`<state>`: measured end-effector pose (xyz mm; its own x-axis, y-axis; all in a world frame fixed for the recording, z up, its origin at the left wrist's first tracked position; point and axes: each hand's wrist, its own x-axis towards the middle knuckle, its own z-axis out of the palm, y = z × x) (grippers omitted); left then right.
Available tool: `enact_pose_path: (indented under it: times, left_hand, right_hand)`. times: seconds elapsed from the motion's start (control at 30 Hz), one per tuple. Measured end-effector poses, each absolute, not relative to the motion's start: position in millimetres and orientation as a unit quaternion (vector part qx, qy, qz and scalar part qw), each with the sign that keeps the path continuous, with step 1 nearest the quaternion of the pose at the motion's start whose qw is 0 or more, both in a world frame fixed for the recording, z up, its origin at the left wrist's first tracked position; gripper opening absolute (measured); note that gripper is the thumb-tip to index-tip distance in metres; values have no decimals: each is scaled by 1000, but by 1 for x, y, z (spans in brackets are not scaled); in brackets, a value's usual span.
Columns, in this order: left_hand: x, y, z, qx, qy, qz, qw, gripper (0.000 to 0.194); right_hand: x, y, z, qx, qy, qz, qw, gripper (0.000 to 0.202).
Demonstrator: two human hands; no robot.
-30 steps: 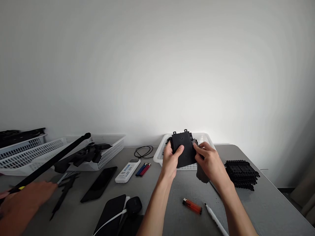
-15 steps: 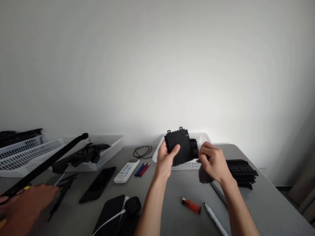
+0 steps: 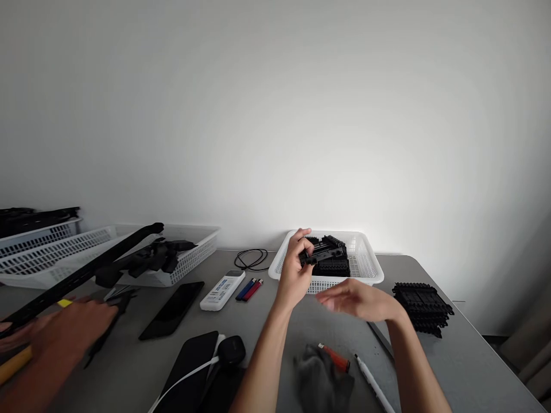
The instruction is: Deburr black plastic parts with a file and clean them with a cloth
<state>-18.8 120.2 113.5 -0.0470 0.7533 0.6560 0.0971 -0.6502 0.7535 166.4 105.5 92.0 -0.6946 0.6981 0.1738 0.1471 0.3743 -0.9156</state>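
My left hand (image 3: 298, 267) grips a flat black plastic part (image 3: 329, 252), tilted and seen edge-on over the white basket (image 3: 374, 272). More black parts lie in the basket beneath, so where the held one ends is hard to make out. My right hand (image 3: 357, 301) hovers over the table in front of the basket, fingers stretched out and holding nothing. Below it is a dark grey cloth (image 3: 322, 381), blurred by motion. Close beside the cloth are an orange lighter (image 3: 336, 357) and a white pen (image 3: 372, 381).
A stack of black parts (image 3: 422, 307) stands on the right. Leftward are two lighters (image 3: 249, 289), a white device (image 3: 222, 291), a phone (image 3: 172, 310) and a charger with cable (image 3: 231, 351). Another person's hands (image 3: 71, 332) hold a long black strip (image 3: 86, 269) near white baskets (image 3: 193, 269).
The cloth has left my right hand and is lower, over the table, and that hand's fingers have opened. My left hand has turned the part from face-on to edge-on.
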Motion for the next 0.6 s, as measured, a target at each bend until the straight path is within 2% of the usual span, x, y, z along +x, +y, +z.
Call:
enact_pose_path:
  times: [0.13, 0.23, 0.37, 0.5, 0.6]
  left_hand:
    - [-14, 115, 115, 702, 329, 601, 195, 19]
    - [-7, 113, 114, 739, 317, 558, 205, 19]
    - [-6, 117, 111, 697, 285, 583, 305, 22]
    - [-10, 121, 111, 575, 250, 617, 476, 51]
    - [-9, 119, 114, 598, 254, 571, 502, 53]
  right_hand:
    - [175, 119, 96, -286, -576, 621, 449, 52]
    - [173, 119, 102, -266, -494, 637, 529, 46]
    - [169, 115, 106, -250, -488, 608, 574, 35]
    - [168, 115, 108, -223, -503, 551, 628, 36]
    - [167, 116, 107, -228, -525, 517, 637, 39]
